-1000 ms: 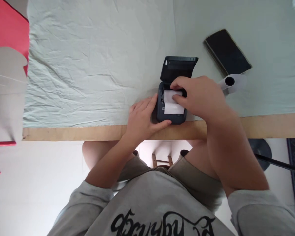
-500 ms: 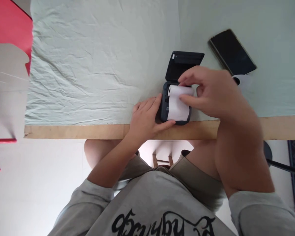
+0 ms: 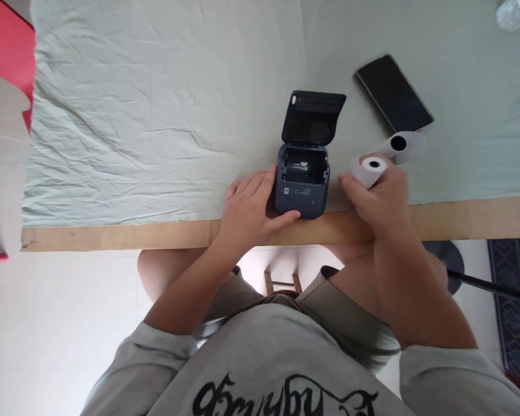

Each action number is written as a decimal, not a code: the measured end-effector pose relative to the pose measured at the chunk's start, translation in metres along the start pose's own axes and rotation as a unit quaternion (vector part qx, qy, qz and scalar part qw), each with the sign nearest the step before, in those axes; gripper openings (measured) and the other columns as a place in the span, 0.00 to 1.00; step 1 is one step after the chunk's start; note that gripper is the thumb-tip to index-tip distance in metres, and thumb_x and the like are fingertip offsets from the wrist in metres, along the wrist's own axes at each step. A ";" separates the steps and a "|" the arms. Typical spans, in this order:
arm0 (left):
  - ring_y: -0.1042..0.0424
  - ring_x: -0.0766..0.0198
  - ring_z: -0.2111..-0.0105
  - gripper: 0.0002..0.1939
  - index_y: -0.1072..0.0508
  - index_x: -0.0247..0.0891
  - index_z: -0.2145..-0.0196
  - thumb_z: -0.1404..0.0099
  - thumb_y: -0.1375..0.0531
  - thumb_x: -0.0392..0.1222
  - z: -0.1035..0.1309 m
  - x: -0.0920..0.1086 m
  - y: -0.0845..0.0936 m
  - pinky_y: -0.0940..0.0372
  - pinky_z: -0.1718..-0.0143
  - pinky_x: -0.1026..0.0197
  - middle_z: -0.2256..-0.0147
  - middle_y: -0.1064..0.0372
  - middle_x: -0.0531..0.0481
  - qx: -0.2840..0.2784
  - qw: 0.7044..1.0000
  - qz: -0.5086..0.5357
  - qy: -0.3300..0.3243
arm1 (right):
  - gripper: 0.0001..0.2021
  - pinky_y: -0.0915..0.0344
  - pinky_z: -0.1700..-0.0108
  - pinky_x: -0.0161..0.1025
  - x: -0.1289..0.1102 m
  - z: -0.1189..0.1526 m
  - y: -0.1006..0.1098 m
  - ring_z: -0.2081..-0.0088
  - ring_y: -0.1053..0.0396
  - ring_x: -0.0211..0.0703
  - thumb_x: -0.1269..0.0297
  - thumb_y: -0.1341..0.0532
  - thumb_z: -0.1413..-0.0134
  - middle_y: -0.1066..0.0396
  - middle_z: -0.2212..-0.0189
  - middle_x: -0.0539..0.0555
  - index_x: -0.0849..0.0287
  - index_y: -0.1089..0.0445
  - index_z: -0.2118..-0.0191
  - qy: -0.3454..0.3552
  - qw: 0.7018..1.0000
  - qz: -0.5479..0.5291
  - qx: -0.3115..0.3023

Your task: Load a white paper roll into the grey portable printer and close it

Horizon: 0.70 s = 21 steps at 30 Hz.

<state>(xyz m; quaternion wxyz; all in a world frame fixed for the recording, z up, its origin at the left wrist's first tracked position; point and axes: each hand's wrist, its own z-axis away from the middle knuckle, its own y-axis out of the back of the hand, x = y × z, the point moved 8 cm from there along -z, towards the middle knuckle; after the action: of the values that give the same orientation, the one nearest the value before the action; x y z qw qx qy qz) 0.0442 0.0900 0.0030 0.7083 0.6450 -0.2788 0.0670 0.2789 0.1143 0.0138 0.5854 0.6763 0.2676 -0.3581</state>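
A small dark blue thermal printer sits at the table's front edge, its lid raised and its paper bay bare of any roll. My left hand steadies its lower left corner, fingers along the left side and thumb on the front edge. Just right of the printer, my right hand grips a white paper roll between thumb and fingers, one end of the core turned up. A second paper roll with a wider dark core lies on the cloth just beyond that hand.
A black smartphone lies behind the second roll. A crumpled clear plastic item is at the far right corner. Pale green cloth covers the table up to its wooden front edge. Red furniture stands on the left.
My right hand has lifted the paper roll out of the printer's bay and moved it to the right. My left hand stays on the printer.
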 end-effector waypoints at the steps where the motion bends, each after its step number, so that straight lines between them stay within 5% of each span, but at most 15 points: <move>1: 0.32 0.40 0.35 0.47 0.38 0.30 0.28 0.31 0.37 0.66 0.000 0.000 0.000 0.42 0.35 0.45 0.35 0.30 0.34 0.000 1.000 -0.002 0.001 | 0.13 0.35 0.65 0.48 -0.006 0.001 0.000 0.72 0.33 0.47 0.56 0.33 0.51 0.34 0.77 0.50 0.50 0.39 0.72 0.048 0.998 0.042 0.011; 6: 0.33 0.40 0.34 0.46 0.39 0.31 0.28 0.31 0.37 0.66 0.000 -0.001 -0.001 0.42 0.34 0.43 0.35 0.31 0.33 -0.004 1.000 -0.007 0.008 | 0.08 0.30 0.51 0.56 -0.015 0.003 0.000 0.57 0.25 0.57 0.57 0.36 0.44 0.25 0.62 0.59 0.51 0.31 0.60 0.171 0.973 0.147 0.051; 16: 0.33 0.41 0.34 0.45 0.39 0.33 0.27 0.30 0.39 0.66 0.000 -0.001 0.001 0.41 0.34 0.44 0.35 0.30 0.33 -0.004 1.000 0.003 0.007 | 0.18 0.26 0.51 0.54 -0.015 0.005 -0.007 0.55 0.21 0.57 0.63 0.36 0.44 0.19 0.52 0.58 0.50 0.29 0.47 0.181 0.972 0.148 0.005; 21: 0.33 0.39 0.34 0.46 0.38 0.33 0.28 0.31 0.38 0.67 -0.001 -0.002 -0.001 0.41 0.34 0.43 0.35 0.31 0.33 -0.008 1.000 0.002 0.008 | 0.08 0.28 0.51 0.58 -0.038 0.018 0.048 0.57 0.23 0.58 0.63 0.37 0.42 0.20 0.61 0.59 0.52 0.26 0.56 0.312 0.917 0.111 0.221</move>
<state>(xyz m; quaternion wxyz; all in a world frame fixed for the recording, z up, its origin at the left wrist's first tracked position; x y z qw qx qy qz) 0.0430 0.0914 0.0009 0.7157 0.6380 -0.2749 0.0718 0.2911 0.0909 0.0719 0.3437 0.8913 0.2738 -0.1116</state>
